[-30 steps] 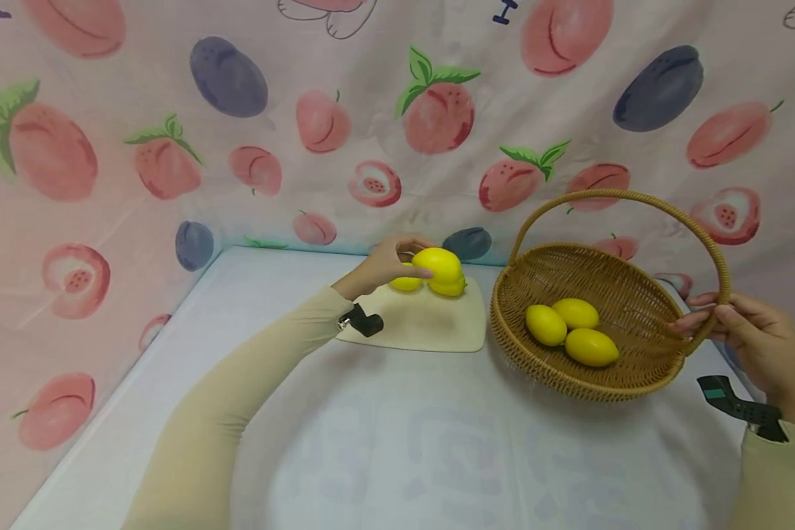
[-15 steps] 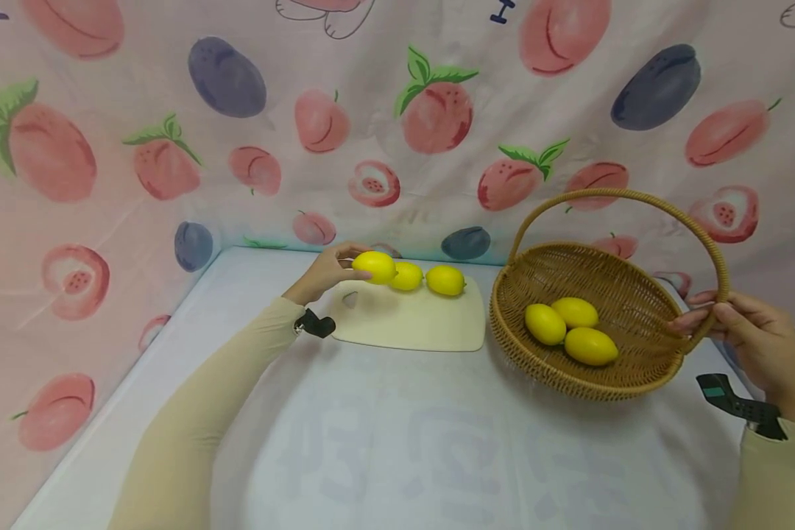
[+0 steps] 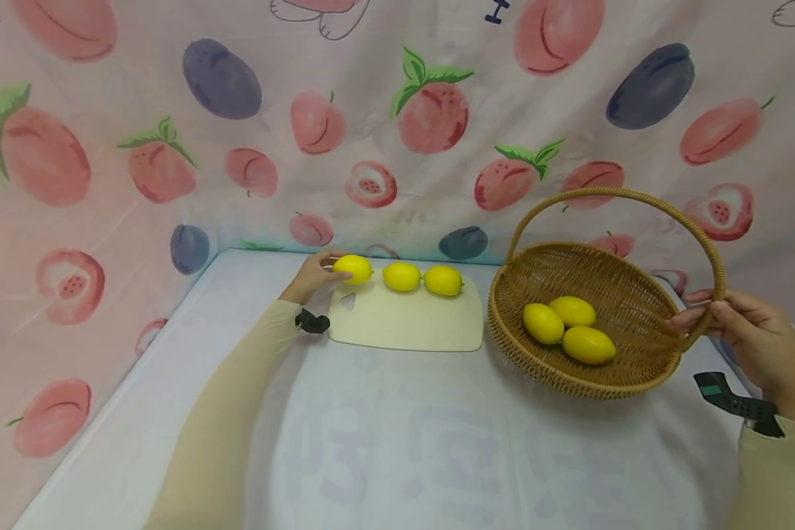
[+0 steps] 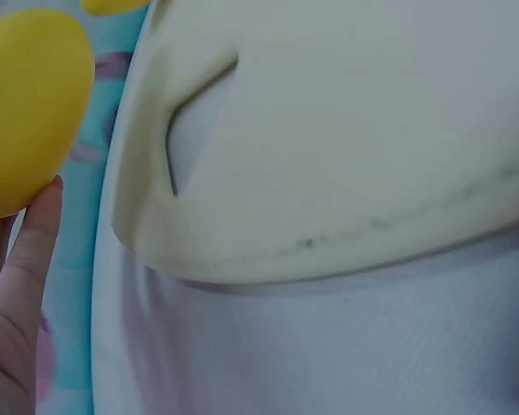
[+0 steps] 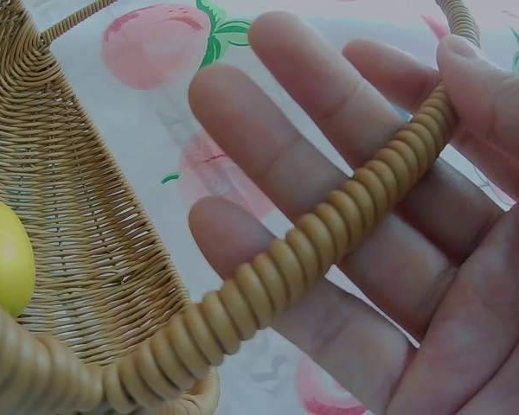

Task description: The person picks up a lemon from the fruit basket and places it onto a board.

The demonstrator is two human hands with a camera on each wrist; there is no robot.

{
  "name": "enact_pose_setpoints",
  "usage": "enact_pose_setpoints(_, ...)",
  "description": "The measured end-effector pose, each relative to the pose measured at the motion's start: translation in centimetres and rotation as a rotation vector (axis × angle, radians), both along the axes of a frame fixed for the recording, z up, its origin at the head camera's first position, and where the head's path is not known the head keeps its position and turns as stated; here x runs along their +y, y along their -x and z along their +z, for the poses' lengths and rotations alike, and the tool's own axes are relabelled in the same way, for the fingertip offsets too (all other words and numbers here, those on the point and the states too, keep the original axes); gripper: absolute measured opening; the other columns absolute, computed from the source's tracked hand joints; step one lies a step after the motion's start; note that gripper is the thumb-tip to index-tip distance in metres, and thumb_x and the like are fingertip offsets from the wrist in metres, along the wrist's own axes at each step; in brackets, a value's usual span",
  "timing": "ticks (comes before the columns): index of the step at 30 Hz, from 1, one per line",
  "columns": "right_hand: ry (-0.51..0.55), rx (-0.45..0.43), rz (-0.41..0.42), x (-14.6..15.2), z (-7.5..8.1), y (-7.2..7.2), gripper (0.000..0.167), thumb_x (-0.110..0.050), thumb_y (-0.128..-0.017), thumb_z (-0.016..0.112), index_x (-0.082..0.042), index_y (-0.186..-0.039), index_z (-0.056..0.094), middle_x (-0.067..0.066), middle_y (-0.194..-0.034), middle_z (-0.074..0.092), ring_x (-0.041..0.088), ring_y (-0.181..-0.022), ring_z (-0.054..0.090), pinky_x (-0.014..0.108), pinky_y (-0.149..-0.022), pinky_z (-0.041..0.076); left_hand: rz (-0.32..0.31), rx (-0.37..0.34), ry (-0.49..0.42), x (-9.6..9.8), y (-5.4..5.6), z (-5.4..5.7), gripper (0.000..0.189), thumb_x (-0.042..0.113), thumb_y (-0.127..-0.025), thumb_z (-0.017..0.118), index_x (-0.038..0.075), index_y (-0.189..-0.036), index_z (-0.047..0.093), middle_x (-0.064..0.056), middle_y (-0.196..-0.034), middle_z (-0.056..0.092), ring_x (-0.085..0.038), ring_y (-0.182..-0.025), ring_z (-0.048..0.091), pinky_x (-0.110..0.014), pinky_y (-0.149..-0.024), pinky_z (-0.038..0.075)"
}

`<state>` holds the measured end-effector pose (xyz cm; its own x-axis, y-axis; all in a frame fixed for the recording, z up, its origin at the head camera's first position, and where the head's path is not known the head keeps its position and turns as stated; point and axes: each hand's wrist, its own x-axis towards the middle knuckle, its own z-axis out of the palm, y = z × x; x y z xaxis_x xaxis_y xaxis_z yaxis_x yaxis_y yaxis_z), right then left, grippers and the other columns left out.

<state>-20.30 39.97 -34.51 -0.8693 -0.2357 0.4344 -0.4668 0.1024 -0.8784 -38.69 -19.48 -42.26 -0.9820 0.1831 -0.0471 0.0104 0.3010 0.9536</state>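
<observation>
My left hand (image 3: 313, 277) holds a yellow lemon (image 3: 354, 269) over the far left corner of a cream cutting board (image 3: 404, 324). In the left wrist view a fingertip presses against the underside of that lemon (image 4: 30, 112), beside the board's cut-out hole (image 4: 195, 130). Two more lemons lie in a row along the back of the board, the middle one (image 3: 402, 277) and the right one (image 3: 443, 280). At the right, my right hand (image 3: 755, 338) grips the handle (image 5: 329, 229) of a wicker basket (image 3: 636, 346), thumb on one side and fingers behind. Three lemons (image 3: 588, 345) sit inside the basket.
A white cloth (image 3: 424, 434) covers the table. Behind and to the left hangs a pink fruit-print curtain (image 3: 371, 96), close to the board's back edge. The basket's tall handle arches up in front of it, and its left rim stands right beside the board.
My left hand has carried its lemon leftward from above the right-hand lemon, past the middle one, and down to the board's left end. The right hand and basket stay put.
</observation>
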Motion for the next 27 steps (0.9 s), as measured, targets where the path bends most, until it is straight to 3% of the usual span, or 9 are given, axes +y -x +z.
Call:
enact_pose_setpoints(8, 0.000, 0.015, -0.022, 0.0, 0.0, 0.0, 0.028, 0.005, -0.099, 0.031, 0.005, -0.111, 0.057, 0.000, -0.094, 0.073, 0.007, -0.087, 0.070, 0.010, -0.080, 0.049, 0.044, -0.033, 0.082, -0.2, 1.2, -2.0, 0.055, 0.012, -0.083, 0.071, 0.007, -0.133, 0.050, -0.018, -0.141, 0.045, -0.034, -0.126, 0.046, -0.042, -0.107, 0.040)
enact_pose_setpoints(19, 0.014, 0.020, -0.005, -0.1, 0.2, 0.0, 0.028, 0.005, -0.099, 0.030, 0.009, -0.111, 0.054, 0.001, -0.095, 0.073, 0.008, -0.087, 0.070, 0.011, -0.079, 0.051, 0.034, -0.053, 0.043, 0.9, 1.7, -2.7, 0.056, 0.013, -0.085, 0.068, 0.007, -0.136, 0.046, -0.017, -0.143, 0.041, -0.032, -0.131, 0.040, -0.041, -0.108, 0.038)
enact_pose_setpoints(27, 0.041, 0.022, 0.024, 0.1, 0.1, 0.2, 0.028, 0.007, -0.098, 0.029, 0.013, -0.112, 0.052, 0.003, -0.096, 0.073, 0.010, -0.087, 0.070, 0.013, -0.078, 0.052, 0.023, -0.112, -0.049, 1.4, 1.8, -2.8, 0.058, 0.009, -0.086, 0.067, 0.005, -0.138, 0.041, -0.019, -0.143, 0.040, -0.031, -0.131, 0.040, -0.039, -0.110, 0.036)
